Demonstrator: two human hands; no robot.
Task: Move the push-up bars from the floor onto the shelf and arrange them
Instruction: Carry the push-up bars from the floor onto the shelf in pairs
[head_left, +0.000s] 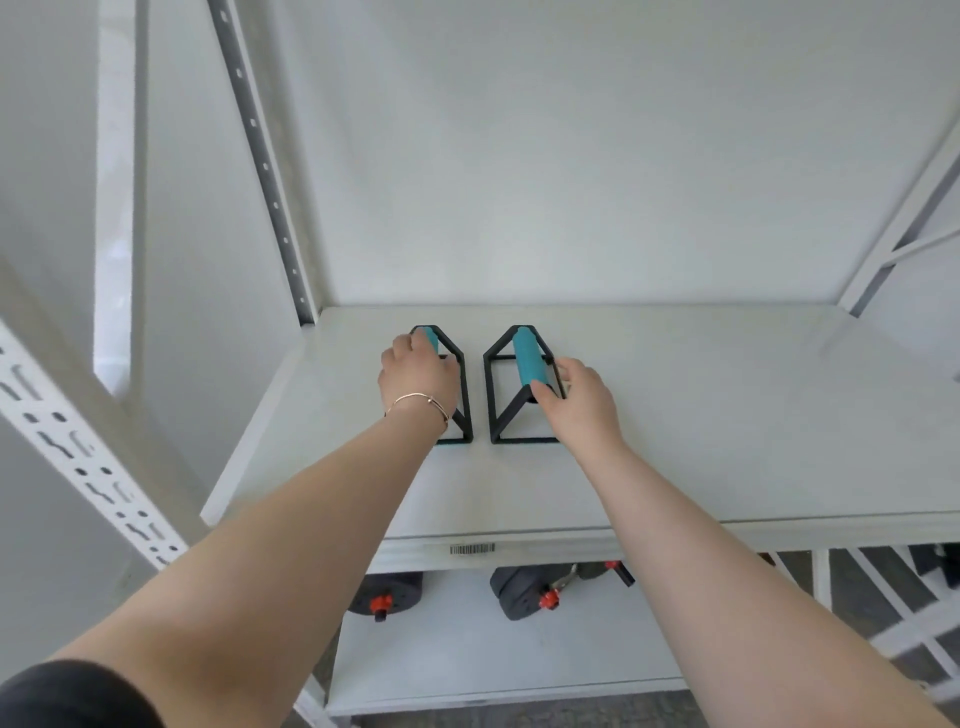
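Push-up bars: left bar (457, 410) and right bar (522, 384) both on white shelf (727, 441), side by side, parallel, pointing 12 o'clock | left hand (415, 376) closed over left bar's teal grip | right hand (579, 397) fingers loosely curled at right bar's 3 o'clock side, touching frame | progress: transfer done, only final alignment seems left

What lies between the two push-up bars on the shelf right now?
Nothing: in the head view only a narrow strip of bare white shelf separates the left push-up bar from the right push-up bar; their frames stand apart.
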